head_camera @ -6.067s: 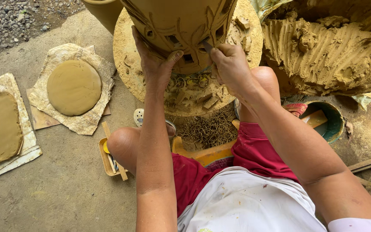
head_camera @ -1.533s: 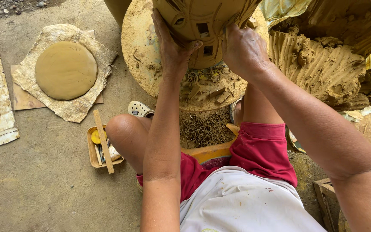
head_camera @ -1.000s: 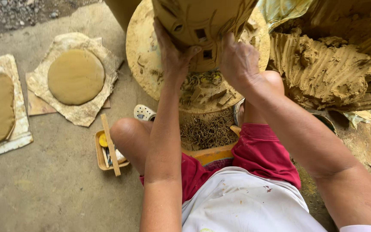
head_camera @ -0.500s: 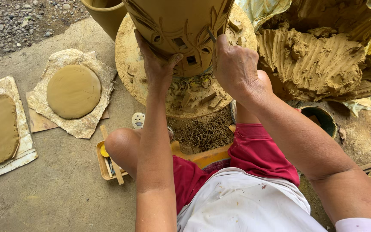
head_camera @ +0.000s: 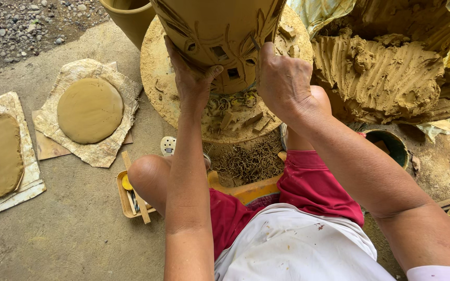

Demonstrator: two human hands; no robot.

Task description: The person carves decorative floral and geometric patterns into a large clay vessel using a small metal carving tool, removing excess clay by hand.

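On turntable point(head_camera: 162, 88): carved clay pot point(head_camera: 217, 31), cutouts; left hand point(head_camera: 192, 78) flat, right hand point(head_camera: 282, 83) clenching tool point(head_camera: 254, 42).

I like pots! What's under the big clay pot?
The clay pot stands on a round board littered with cut clay scraps. Both hands and the pot hide the spot directly beneath it.

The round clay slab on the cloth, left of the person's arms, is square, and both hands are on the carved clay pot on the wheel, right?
Not quite. The head view shows that the clay slab on the cloth is a round disc, not square. The rest holds: the left hand and the right hand both rest on the carved clay pot, which stands on the wheel.
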